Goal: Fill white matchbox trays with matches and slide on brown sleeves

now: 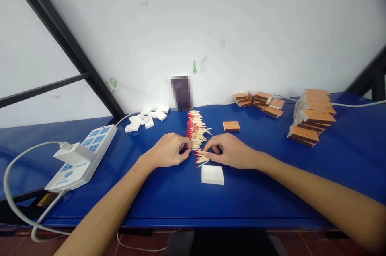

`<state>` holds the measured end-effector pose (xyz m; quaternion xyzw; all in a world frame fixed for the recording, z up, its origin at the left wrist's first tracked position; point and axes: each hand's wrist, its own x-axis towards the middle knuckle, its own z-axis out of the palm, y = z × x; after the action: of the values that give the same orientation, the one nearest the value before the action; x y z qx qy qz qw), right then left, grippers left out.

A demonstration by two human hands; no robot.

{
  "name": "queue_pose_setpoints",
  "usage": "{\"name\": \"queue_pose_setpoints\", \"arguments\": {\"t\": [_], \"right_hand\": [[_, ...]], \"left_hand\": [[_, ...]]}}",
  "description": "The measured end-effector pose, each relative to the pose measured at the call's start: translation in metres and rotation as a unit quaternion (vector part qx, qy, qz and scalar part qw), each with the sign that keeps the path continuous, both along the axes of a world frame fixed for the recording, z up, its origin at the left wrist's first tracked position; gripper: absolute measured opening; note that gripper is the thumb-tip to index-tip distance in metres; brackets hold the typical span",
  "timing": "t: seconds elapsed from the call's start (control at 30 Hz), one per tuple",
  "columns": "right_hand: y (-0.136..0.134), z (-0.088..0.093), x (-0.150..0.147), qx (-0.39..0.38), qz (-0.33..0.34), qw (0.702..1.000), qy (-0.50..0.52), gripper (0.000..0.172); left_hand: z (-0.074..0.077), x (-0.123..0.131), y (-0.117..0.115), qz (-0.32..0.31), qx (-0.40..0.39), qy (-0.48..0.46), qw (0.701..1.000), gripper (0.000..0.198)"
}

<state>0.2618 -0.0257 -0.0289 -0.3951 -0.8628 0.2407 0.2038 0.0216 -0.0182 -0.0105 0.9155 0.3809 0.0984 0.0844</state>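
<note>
A long row of red-headed matchsticks [197,127] lies on the blue table, heads to the left. At its near left corner is my left hand [171,149], thumb and index finger pinched together; what is between the tips is too small to make out. My right hand [230,151] is closed too, its fingertips on the tail ends of a small loose bunch of matchsticks [200,158] just in front of the row. Close below that bunch lies a white matchbox tray [212,175]. An orange-and-brown matchbox [231,126] lies beyond my right hand.
White trays [146,119] are heaped at the back left. Orange matchboxes are piled at the back [261,102] and stacked at the right [313,117]. A power strip [84,159] with a plugged-in charger and cable occupies the left. A pixelated dark object [182,93] stands against the wall.
</note>
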Motion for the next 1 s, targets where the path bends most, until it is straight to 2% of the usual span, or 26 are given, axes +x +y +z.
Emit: {"name": "queue_pose_setpoints", "arguments": {"t": [0.2,0.4,0.5,0.7,1.0], "right_hand": [[0.001,-0.003,0.002,0.001,0.016,1.0,0.016,0.016],[0.005,0.003,0.008,-0.043,0.016,0.998,0.039,0.021],[0.008,0.007,0.015,-0.026,0.017,0.999,0.008,0.019],[0.011,0.006,0.021,0.012,0.064,0.998,-0.019,0.021],[0.012,-0.003,0.013,0.046,0.053,0.997,-0.031,0.009]], "left_hand": [[-0.002,0.002,0.0,-0.003,0.008,0.005,1.0,0.015],[-0.001,0.004,-0.002,-0.008,0.0,0.008,1.0,0.019],[0.001,0.006,-0.005,-0.01,-0.007,0.008,1.0,0.021],[0.004,0.009,-0.01,-0.03,-0.016,0.005,0.999,0.028],[0.004,0.01,-0.011,-0.021,-0.017,0.01,1.0,0.036]]}}
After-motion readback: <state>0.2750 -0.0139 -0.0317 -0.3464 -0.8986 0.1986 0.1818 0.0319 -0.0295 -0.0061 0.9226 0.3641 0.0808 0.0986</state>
